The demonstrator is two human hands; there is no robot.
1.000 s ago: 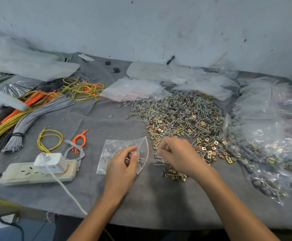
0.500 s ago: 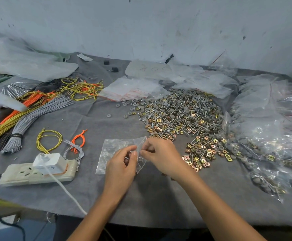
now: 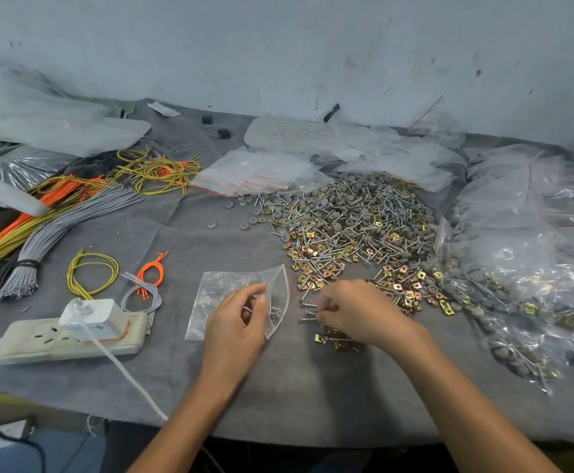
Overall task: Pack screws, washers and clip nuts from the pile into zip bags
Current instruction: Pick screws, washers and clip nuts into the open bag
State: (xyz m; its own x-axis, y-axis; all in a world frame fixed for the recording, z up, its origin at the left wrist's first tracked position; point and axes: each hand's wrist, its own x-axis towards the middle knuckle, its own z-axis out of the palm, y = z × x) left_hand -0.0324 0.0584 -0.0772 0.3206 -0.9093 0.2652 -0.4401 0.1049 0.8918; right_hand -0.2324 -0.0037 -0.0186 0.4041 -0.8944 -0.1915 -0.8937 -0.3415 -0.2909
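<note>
Your left hand (image 3: 236, 322) pinches the open mouth of a clear, crinkled zip bag (image 3: 222, 291) that lies flat on the grey, felt-like cloth (image 3: 313, 387), near the middle. Your thumb and fingers are curled on the thin film beside its red seal strip, holding the flap up. A few slim steel screws (image 3: 273, 310) show through the plastic by your thumb.

Just right of the bag, your right hand (image 3: 357, 310) rests knuckles-up with its fingers curled down onto some loose screws (image 3: 307, 305). Whether the fingertips actually hold one cannot be told. Brassy, square folded clip nuts (image 3: 336, 341) lie under the near edge of that hand.

Farther off and to the right spreads the pile (image 3: 354, 220), a tangle of bright shanks, gold-toned clips and dull grey round caps. A few grey ring-shaped washers (image 3: 244, 227) have strayed to its left.

Glossy filled bags (image 3: 517, 268) are heaped at the right edge. A fanned stack of flat empty bags (image 3: 258, 172) sits beyond the pile.

To the left are a cream plastic power strip (image 3: 40, 346) with a white plug adapter (image 3: 91, 315), looped yellow, orange and grey wires (image 3: 91, 271), and a long, straight grey bundle (image 3: 57, 233).
</note>
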